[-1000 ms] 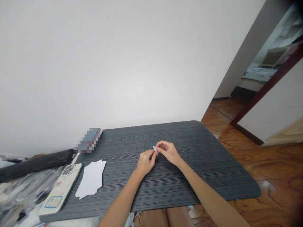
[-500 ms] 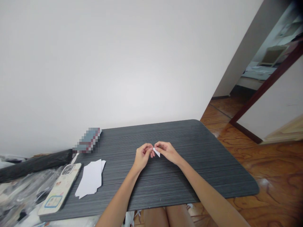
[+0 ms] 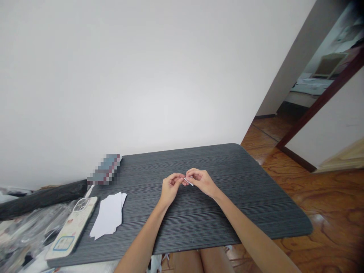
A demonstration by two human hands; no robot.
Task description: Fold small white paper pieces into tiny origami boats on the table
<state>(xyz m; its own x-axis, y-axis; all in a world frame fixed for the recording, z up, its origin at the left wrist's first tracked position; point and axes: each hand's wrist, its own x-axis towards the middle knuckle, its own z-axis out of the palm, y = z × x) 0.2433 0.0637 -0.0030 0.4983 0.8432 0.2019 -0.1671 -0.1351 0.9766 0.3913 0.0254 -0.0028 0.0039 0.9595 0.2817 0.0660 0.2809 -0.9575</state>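
Note:
Both my hands meet over the middle of a dark striped table (image 3: 244, 197). My left hand (image 3: 170, 188) and my right hand (image 3: 201, 181) pinch a small folded piece of white paper (image 3: 189, 181) between their fingertips. Only a thin white sliver of it shows between the fingers. The hands hover just above the table top.
A stack of white paper slips (image 3: 109, 214) lies at the left of the table, with a phone (image 3: 71, 229) face down beside it. A blurred small box (image 3: 105, 169) sits at the back left. Dark bags and clutter lie off the left edge; wooden floor and a doorway are on the right.
The paper piece showed as a wider white triangle half a second ago; now it is turned edge-on and mostly hidden by the fingers. The hands stayed in nearly the same place.

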